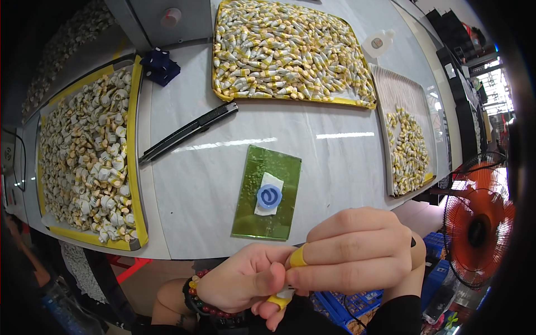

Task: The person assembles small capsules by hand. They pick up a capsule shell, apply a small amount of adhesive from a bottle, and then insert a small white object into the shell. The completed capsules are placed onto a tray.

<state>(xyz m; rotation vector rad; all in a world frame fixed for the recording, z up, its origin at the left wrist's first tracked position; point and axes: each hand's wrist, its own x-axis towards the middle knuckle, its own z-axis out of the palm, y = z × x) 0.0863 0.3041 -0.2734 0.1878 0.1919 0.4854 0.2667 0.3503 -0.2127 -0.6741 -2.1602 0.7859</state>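
Note:
My left hand (pixel 243 278) and my right hand (pixel 357 251) meet at the table's near edge, fingers pinched together. Between their fingertips shows a small white piece (pixel 286 292) with dark marks; the fingers cover most of it, and its full shape is hidden. A yellow band (pixel 298 257) wraps a right fingertip, and another yellow band (pixel 277 302) sits on a left finger. Just beyond the hands lies a green rectangular plate (pixel 245 215). On it is a white pad (pixel 277 180) bearing a round blue cap-like piece (pixel 269 196).
A yellow-edged tray (pixel 139 212) of small white pieces stands left. Farther back is a tray (pixel 290 100) of white-and-yellow cone-shaped pieces; a partly filled tray (pixel 399 84) sits right. Also around are a black utility knife (pixel 190 131), a white bottle (pixel 378 43) and an orange fan (pixel 477 206).

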